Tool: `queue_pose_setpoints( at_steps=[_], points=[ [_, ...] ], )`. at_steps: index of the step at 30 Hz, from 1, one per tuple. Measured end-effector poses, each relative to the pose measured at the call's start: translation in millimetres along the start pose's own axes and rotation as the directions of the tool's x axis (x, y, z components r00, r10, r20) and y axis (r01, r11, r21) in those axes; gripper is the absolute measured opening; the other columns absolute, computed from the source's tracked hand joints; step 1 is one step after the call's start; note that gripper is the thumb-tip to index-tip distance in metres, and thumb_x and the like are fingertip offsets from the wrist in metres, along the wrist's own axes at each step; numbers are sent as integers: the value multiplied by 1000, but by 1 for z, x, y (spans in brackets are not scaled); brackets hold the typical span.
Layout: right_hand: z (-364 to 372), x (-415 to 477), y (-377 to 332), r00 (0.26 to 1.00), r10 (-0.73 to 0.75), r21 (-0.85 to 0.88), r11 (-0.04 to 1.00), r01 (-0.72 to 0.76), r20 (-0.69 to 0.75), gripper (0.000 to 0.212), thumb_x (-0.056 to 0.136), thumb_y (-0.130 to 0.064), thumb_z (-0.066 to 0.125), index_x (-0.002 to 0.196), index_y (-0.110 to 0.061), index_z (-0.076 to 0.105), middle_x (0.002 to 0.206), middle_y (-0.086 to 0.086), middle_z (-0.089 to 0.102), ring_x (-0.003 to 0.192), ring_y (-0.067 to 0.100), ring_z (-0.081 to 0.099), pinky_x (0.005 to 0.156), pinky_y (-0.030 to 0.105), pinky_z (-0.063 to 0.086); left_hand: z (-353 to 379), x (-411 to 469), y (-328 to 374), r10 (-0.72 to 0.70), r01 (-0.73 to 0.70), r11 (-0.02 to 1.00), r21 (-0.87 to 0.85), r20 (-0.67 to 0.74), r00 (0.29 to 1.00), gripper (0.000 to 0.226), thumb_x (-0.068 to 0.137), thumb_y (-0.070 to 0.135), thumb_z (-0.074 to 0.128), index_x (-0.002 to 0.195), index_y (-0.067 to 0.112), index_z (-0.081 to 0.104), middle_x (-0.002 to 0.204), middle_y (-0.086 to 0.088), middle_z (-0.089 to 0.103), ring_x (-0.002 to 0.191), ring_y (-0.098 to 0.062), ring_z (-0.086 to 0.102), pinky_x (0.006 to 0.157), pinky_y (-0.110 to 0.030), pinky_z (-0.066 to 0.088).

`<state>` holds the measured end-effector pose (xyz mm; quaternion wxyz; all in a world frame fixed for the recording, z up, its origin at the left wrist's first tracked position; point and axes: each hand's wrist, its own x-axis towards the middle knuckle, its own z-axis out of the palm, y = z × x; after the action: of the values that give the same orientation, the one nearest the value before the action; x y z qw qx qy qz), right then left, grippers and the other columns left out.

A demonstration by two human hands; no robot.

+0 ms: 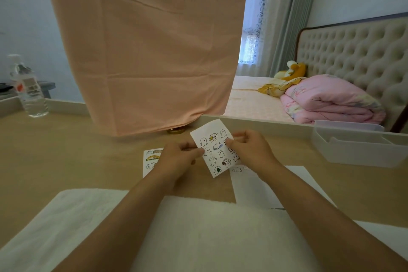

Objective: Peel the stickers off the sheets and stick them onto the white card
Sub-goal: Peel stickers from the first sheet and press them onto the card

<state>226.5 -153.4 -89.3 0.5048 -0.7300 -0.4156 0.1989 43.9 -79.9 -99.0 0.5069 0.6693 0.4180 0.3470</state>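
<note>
In the head view, the sticker sheet (215, 150) is lifted off the surface (88, 161) and tilted, held between both hands just in front of the hanging peach cloth (143, 51). The left hand (176, 157) has a narrow grip, thumb and fingertips pinching the sheet's left edge. The right hand (249, 148) is also closed in a pinch over the sheet's right side, among the small cartoon figures. Whether a sticker's corner is already lifted under those fingertips is too small to tell. The white card (260, 185) lies flat on the surface just below and to the right of the sheet, with two small stickers (236, 169) showing near its top edge, so the job looks barely begun. A second sticker sheet (150, 159) lies on the surface to the left, half hidden behind the left hand. The step in hand appears to be peeling one sticker free. To do it well, the left grip should brace the backing close to the chosen figure and bend the sheet slightly away so an edge pops up. The right fingertips should then draw the sticker off low and slowly — thin outlines like these probably tear or curl if yanked. The card sits near, so the carry is short. Lay one edge down first on a bare patch, clear of the two already there, then smooth it flat.
</note>
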Motion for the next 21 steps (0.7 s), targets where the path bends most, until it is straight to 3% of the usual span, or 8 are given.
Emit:
queue_pose_setpoints(
  at_steps=[1, 3, 5, 7, 10, 15, 21],
  points=[
    [1, -1, 0, 993, -96, -147, 985, 86, -64, 39, 86, -33, 75, 120, -26, 59, 103, -10, 65, 85, 7, 66, 72, 34, 58, 1, 0, 0, 8, -8, 1000, -3, 0, 1000, 7, 92, 20, 70, 91, 25, 74, 77, 17, 72, 68, -8, 58, 50, -9, 42],
    [3, -5, 0, 926, -369, -370, 873, 317, -77, 40, 87, -32, 73, 123, -34, 56, 109, -14, 55, 94, 7, 58, 74, 28, 51, 3, -1, 1, 23, -22, 1000, -17, 7, 1000, 8, 93, 23, 68, 93, 24, 76, 75, 17, 74, 67, -7, 57, 50, -7, 42],
    [7, -11, -5, 818, -575, -419, 737, 530, 23, 28, 90, -29, 71, 117, -33, 64, 107, -15, 52, 90, 5, 57, 68, 19, 46, 5, -3, 1, 32, -32, 999, -28, 9, 999, 11, 94, 28, 67, 92, 24, 77, 76, 15, 75, 66, -6, 57, 49, -5, 41],
    [13, -15, -7, 750, -655, -422, 656, 626, 95, 18, 93, -30, 68, 111, -30, 72, 102, -14, 56, 85, 5, 59, 64, 16, 46, 6, -4, 2, 61, -61, 998, -34, 7, 998, 14, 94, 32, 66, 91, 24, 77, 80, 11, 76, 68, -5, 59, 51, -5, 41],
    [17, -16, -7, 729, -681, -439, 634, 636, 73, 16, 94, -34, 67, 106, -29, 76, 98, -13, 60, 81, 7, 62, 63, 22, 50, 6, -6, 5, 96, -96, 995, -33, 12, 995, 18, 96, 35, 62, 93, 23, 76, 83, 7, 77, 72, -5, 67, 56, -9, 44],
    [18, -17, -6, 757, -652, -402, 683, 610, 40, 17, 94, -34, 67, 107, -29, 77, 96, -12, 65, 81, 8, 63, 64, 24, 51, 9, -10, 7, 133, -130, 986, -106, 27, 991, 19, 97, 30, 61, 90, 21, 76, 78, 6, 77, 65, 4, 68, 53, -6, 43],
    [18, -13, -5, 813, -581, -287, 777, 560, 11, 16, 92, -32, 70, 105, -29, 79, 96, -13, 69, 72, -1, 57, 63, 20, 47, 7, -11, 7, 226, -214, 968, -134, 80, 971, 13, 96, 22, 64, 95, 18, 76, 87, 2, 77, 82, -6, 73, 68, -16, 53]
  ],
)
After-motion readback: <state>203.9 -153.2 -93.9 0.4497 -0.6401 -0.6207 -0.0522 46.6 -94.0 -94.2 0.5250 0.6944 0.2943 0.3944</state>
